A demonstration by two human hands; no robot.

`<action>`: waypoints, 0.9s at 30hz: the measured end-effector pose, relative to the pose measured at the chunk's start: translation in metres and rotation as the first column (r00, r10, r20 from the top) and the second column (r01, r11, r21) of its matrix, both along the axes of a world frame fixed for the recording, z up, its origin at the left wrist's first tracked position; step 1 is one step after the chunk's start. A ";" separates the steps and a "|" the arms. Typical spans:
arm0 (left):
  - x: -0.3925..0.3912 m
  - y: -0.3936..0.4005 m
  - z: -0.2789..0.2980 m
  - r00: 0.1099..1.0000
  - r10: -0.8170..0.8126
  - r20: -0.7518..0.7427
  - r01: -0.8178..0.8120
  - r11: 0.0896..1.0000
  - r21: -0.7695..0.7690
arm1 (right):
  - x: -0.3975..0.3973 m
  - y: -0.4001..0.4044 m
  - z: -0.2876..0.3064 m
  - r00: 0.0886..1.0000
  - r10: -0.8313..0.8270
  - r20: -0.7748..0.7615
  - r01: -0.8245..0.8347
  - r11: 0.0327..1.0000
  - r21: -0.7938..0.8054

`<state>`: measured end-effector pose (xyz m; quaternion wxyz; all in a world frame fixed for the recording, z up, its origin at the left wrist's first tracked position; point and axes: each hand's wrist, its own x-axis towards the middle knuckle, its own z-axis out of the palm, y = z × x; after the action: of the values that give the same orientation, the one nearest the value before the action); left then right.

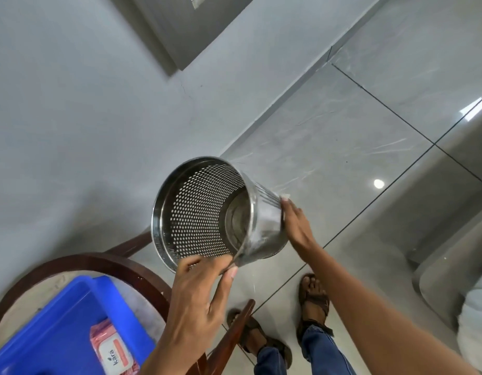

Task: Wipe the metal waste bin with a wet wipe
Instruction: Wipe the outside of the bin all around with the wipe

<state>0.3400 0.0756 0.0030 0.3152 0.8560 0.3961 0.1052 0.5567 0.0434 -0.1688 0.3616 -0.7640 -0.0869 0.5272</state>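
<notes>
I see the metal waste bin (204, 212) held up in the middle of the frame, tipped on its side so its round open mouth faces me. It is a shiny steel cylinder, its wall punched with neat rows of small round holes, with a smooth solid band at the rim and a plain disc for a base. My left hand (199, 296), at lower centre, grips the bin's lower rim, fingers curled over the edge and thumb pressed along the outside. My right hand (296, 223), just right of centre, lies flat against the bin's outer wall near the base, fingers extended and pressing a white wet wipe (275, 216) onto the metal; the wipe looks thin and blurred, a corner peeking above my fingertips. At lower left, a round table (80, 262) with a dark glossy wooden rim and pale top carries a blue plastic tray (58, 320), and in it lies a soft pink wipes pack (113, 351) with a white label. Below, polished grey floor tiles (369, 131) with dark grout lines show my sandalled feet (314, 299) and blue denim cuffs.
</notes>
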 end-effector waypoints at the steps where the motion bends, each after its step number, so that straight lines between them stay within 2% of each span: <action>1: -0.002 0.002 0.000 0.999 -0.048 -0.010 0.048 0.999 -0.001 | 0.003 -0.004 -0.007 0.997 -0.057 -0.060 0.057 0.998 -0.003; 4: -0.002 0.008 0.003 0.992 -0.123 -0.033 0.121 0.992 -0.046 | 0.000 -0.010 -0.015 0.983 -0.143 -0.116 0.149 0.988 0.050; 9: 0.020 0.025 0.017 0.997 -0.053 -0.054 0.041 0.978 -0.206 | -0.018 -0.018 -0.012 0.987 -0.148 -0.054 0.154 0.978 0.138; 12: 0.038 0.032 0.021 1.000 -0.028 -0.007 0.025 0.953 -0.301 | -0.026 -0.019 -0.006 0.987 -0.151 -0.057 0.159 0.970 0.183; 17: 0.059 0.036 0.023 0.998 -0.041 -0.047 0.026 0.961 -0.276 | -0.033 -0.020 0.001 0.994 -0.108 -0.031 0.113 0.968 0.226; 23: 0.051 0.012 0.018 1.000 -0.020 0.020 0.025 0.959 -0.281 | -0.029 -0.011 0.026 0.999 -0.032 -0.036 0.041 0.956 0.290; 27: 0.040 0.001 0.007 0.998 -0.051 -0.029 0.042 0.963 -0.266 | -0.034 0.000 0.059 0.993 0.109 0.037 -0.115 0.887 0.446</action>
<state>0.3795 0.0767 0.0105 0.4224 0.8168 0.3919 0.0286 0.5225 0.0436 -0.1100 0.4962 -0.6569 -0.2519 0.5087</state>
